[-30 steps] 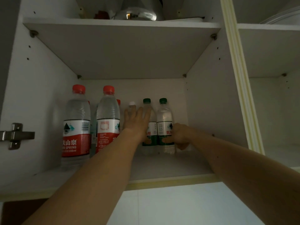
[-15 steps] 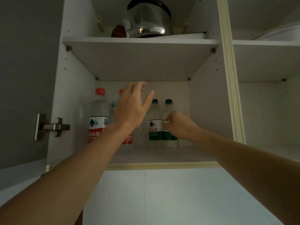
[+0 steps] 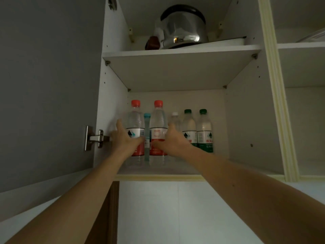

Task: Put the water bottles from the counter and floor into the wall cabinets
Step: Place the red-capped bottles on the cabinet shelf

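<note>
Both bare arms reached up into the lower compartment of an open white wall cabinet (image 3: 246, 131). The left hand (image 3: 125, 138) was wrapped around the left clear plastic water bottle with a red cap and red-and-white label (image 3: 135, 124), fingers curling past its left side and thumb lying across the label. The right hand (image 3: 171, 140) gripped the second clear red-capped water bottle (image 3: 158, 124) just beside it, thumb across the lower label and fingers behind its right side. Both bottles stood upright on the cabinet's bottom shelf (image 3: 175, 169).

Between and behind the two red-capped bottles stood a slim bottle with a pale blue cap (image 3: 146, 118). To the right of the right hand was a small clear bottle with a white cap (image 3: 175, 118), partly hidden, then two clear bottles with dark green caps and green-and-white labels (image 3: 204, 131), side by side and upright.

On the shelf above sat a shiny steel kettle with a black handle (image 3: 182, 30) and a small dark brown object (image 3: 153, 43) just to its left. At the left, the grey cabinet door (image 3: 49, 85) stood open on a metal hinge (image 3: 95, 138). White wall tiles (image 3: 175, 212) lay below the cabinet.
</note>
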`<act>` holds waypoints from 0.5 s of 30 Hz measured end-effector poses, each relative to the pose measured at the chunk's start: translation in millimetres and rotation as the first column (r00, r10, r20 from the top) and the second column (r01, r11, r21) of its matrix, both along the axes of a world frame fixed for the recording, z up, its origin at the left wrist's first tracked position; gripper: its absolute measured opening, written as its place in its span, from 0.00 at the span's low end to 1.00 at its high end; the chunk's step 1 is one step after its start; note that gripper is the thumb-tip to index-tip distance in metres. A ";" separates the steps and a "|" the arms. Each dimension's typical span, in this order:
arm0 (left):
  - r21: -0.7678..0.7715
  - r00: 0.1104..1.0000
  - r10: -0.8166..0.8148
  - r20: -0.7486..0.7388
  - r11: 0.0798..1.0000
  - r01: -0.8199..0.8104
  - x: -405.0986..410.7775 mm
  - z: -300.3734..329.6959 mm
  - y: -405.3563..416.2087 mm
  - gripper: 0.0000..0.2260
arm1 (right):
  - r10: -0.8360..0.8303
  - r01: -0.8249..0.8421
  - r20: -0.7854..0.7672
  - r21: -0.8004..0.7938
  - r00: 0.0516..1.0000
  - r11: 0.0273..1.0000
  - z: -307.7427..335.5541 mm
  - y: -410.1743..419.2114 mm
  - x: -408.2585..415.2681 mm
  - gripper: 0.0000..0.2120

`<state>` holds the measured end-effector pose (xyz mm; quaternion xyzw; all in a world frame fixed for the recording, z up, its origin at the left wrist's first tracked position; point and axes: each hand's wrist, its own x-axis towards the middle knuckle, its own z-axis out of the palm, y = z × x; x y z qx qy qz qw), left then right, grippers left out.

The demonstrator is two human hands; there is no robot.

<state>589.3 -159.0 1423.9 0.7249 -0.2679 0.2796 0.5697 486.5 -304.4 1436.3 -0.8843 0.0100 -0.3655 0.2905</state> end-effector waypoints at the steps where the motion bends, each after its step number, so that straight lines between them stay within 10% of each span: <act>1: -0.001 0.998 -0.063 -0.031 0.998 0.063 1.4 -2.2 1.5 0.50 | 0.013 -0.013 -0.002 0.022 1.000 1.000 -1.5 1.7 2.9 0.26; 15: 0.082 0.968 -0.231 0.099 0.971 0.224 -42.0 -12.6 -23.9 0.48 | -0.097 0.100 0.103 -0.024 0.990 0.995 -8.3 -37.2 -54.4 0.43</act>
